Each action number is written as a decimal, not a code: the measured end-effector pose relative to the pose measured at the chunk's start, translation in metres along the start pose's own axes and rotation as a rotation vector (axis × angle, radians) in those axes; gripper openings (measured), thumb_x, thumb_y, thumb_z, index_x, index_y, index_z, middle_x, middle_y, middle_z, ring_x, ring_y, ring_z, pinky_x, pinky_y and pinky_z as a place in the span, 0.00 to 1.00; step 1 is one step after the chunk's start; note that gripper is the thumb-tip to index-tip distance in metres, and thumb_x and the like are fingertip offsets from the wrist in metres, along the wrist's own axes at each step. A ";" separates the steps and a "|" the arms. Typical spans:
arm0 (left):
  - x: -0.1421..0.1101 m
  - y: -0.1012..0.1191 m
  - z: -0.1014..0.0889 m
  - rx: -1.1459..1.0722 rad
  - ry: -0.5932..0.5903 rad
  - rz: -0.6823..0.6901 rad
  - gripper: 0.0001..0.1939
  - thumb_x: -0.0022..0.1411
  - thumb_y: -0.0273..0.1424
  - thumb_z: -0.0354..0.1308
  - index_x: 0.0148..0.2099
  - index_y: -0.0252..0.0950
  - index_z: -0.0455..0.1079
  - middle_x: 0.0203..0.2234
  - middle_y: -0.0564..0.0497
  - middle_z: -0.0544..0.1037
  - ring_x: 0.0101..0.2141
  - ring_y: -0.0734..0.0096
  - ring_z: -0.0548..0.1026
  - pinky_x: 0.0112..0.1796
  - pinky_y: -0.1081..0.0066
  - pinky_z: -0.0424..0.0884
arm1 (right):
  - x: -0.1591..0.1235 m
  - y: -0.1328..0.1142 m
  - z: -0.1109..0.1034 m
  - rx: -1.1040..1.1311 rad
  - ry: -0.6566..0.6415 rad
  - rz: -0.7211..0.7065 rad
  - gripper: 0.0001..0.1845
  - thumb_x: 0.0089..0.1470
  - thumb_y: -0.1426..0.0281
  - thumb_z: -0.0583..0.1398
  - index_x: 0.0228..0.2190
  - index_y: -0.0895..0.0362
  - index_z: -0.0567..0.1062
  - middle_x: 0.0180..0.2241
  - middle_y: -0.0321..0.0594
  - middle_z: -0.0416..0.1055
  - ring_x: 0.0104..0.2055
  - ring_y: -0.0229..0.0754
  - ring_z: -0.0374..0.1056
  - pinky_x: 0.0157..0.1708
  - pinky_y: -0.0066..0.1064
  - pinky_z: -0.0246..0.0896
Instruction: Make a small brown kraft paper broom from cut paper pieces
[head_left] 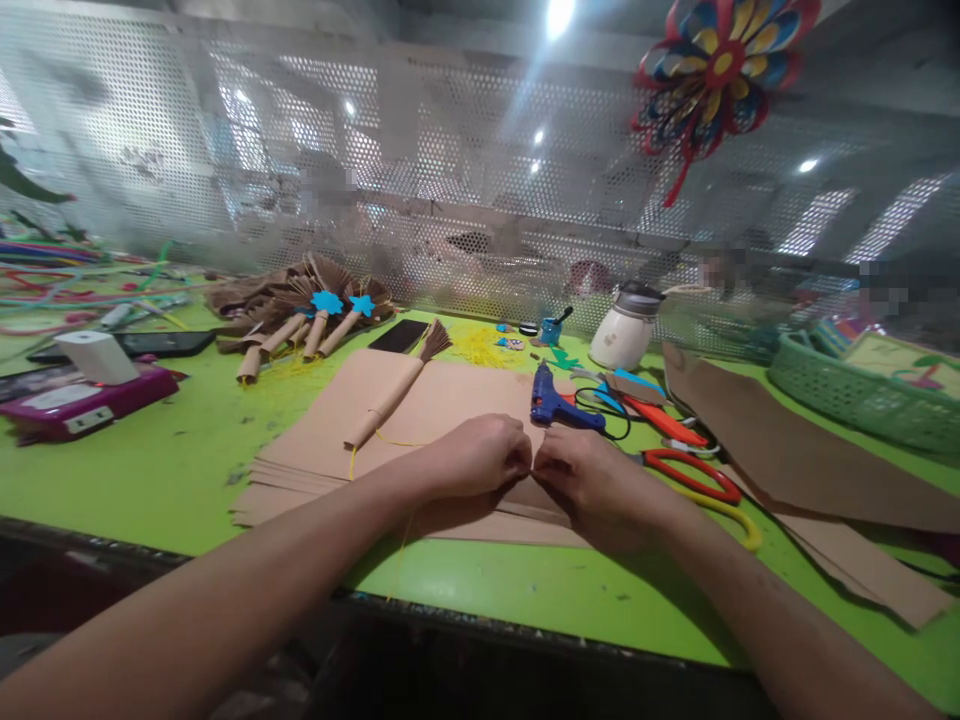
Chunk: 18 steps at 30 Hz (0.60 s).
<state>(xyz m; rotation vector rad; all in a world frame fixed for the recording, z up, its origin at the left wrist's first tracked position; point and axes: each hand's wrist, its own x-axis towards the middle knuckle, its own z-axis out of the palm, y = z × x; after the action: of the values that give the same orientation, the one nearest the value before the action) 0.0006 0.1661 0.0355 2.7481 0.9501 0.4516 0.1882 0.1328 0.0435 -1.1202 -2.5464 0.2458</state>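
Note:
My left hand (486, 455) and my right hand (589, 475) meet over a stack of brown kraft paper sheets (300, 440). Both sets of fingers are pinched, tip close to tip; whatever lies between them is too small to make out. Left of my hands, a rolled brown paper tube (386, 400) with a fringed end rests on the stack. Thin yellow string (397, 440) trails from the tube toward my left forearm. Just beyond my right hand lies a blue glue gun (559, 405). Scissors with red and yellow handles (694, 475) are beside my right wrist.
Finished paper tubes with fans and blue flowers (322, 310) lie at the back left. A purple box (90, 405) stands far left. Behind the glue gun is a white jug (622, 330). Large brown paper (795, 450) and a green basket (862, 395) occupy the right.

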 end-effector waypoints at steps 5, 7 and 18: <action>-0.003 0.002 -0.001 0.068 0.032 0.024 0.10 0.58 0.27 0.50 0.31 0.34 0.72 0.27 0.49 0.72 0.29 0.71 0.69 0.29 0.75 0.62 | -0.003 0.000 -0.003 -0.029 -0.013 0.027 0.07 0.49 0.79 0.55 0.24 0.58 0.70 0.28 0.38 0.67 0.29 0.36 0.58 0.27 0.26 0.49; -0.004 0.003 -0.002 0.083 0.033 0.027 0.09 0.57 0.27 0.50 0.31 0.34 0.72 0.27 0.49 0.72 0.29 0.71 0.69 0.29 0.75 0.62 | -0.003 0.001 -0.003 -0.028 -0.025 0.049 0.08 0.49 0.79 0.54 0.24 0.58 0.70 0.28 0.38 0.67 0.28 0.36 0.58 0.26 0.26 0.48; -0.010 0.003 -0.010 0.110 -0.023 0.012 0.07 0.53 0.25 0.50 0.30 0.35 0.70 0.25 0.50 0.72 0.26 0.72 0.66 0.27 0.73 0.58 | -0.004 0.013 -0.007 -0.039 -0.116 0.107 0.08 0.47 0.79 0.54 0.24 0.57 0.71 0.27 0.38 0.67 0.27 0.36 0.59 0.24 0.26 0.48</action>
<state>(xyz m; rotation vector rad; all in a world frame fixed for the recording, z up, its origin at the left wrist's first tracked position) -0.0085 0.1582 0.0436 2.8515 0.9810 0.3795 0.2022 0.1393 0.0447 -1.2951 -2.6046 0.2967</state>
